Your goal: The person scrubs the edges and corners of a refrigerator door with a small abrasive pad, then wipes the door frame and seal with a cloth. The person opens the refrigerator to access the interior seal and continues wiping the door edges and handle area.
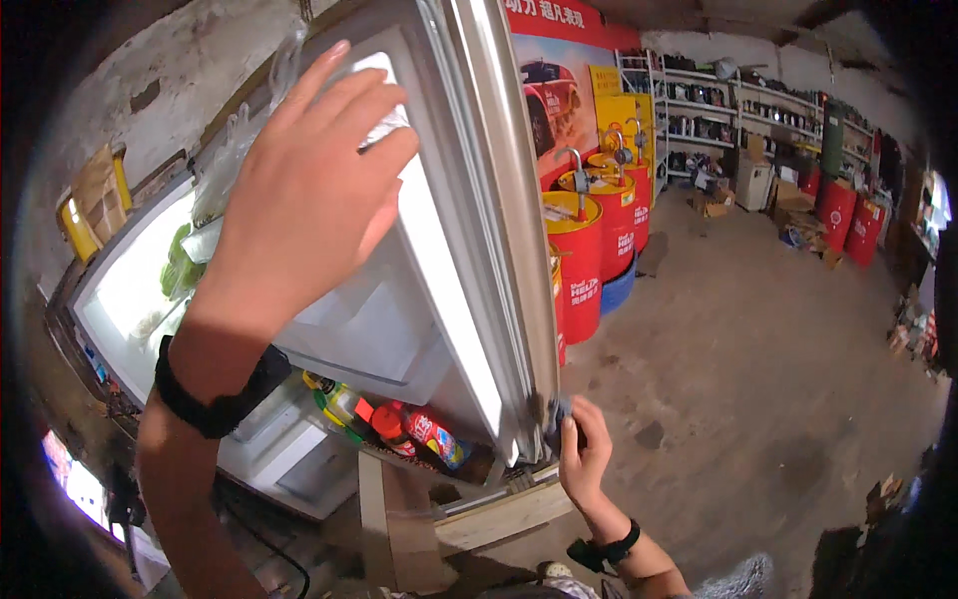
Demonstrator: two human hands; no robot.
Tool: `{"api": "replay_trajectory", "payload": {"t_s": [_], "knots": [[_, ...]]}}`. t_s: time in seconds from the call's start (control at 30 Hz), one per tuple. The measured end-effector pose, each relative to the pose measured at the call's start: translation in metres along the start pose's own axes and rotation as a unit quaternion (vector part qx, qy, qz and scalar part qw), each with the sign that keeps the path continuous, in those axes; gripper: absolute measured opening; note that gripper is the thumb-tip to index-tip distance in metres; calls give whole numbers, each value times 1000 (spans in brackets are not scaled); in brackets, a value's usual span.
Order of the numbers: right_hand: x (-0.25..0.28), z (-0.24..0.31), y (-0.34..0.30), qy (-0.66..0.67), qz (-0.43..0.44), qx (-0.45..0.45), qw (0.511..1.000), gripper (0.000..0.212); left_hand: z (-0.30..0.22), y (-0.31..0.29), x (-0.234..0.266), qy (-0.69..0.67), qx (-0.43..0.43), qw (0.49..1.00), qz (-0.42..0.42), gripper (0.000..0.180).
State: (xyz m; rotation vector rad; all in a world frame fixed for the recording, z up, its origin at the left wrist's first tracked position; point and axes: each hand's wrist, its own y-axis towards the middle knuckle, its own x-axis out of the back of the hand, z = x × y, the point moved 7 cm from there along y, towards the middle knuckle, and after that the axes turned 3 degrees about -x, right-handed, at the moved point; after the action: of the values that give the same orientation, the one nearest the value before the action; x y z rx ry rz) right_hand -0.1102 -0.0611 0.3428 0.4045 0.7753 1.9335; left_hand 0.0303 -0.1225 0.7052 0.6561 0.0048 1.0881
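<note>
A fridge door (534, 250) stands open, its silver edge running down the middle. My left hand (309, 170) is raised over the door's white inner side, fingers bent over a whitish, crumpled-looking patch (387, 122); what lies under them is partly hidden. Lower right, my right hand (584, 449) is closed on the door's outer edge, around a dark grey piece (556, 424) that I cannot make out. Bottles with red caps (391, 424) lie in the door's lower shelf. Behind my left wrist, green vegetables (182, 262) and plastic bags (222, 165) show in the lit compartment.
Red drums with yellow tops (574, 265) and hand pumps stand behind the door. Stocked shelves (699, 105) line the far wall, with cardboard boxes (793, 200) below. More red drums (863, 228) stand at far right. A wooden beam (504, 514) lies below the door. Concrete floor (718, 349) stretches right.
</note>
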Motion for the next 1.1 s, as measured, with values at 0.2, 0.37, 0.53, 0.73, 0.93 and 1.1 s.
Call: {"api": "replay_trajectory", "payload": {"t_s": [0.2,0.37,0.53,0.73,0.93,1.1], "knots": [[-60,109,64,79,-22,176,981,43,16,2,-4,-38,87,995,-30,36],[-116,102,67,66,-38,245,967,48,36,1,-8,-125,132,981,-72,44],[-106,25,-14,155,-89,154,972,29,42,1,-18,-63,115,991,-38,54],[-104,29,-4,7,-54,207,977,29,40,4,-19,-118,147,982,-15,54],[-117,19,-9,14,-51,229,972,32,19,2,2,-123,180,976,-20,53],[-86,-85,-115,-63,98,123,986,29,11,1,5,-86,149,984,-42,52]]}}
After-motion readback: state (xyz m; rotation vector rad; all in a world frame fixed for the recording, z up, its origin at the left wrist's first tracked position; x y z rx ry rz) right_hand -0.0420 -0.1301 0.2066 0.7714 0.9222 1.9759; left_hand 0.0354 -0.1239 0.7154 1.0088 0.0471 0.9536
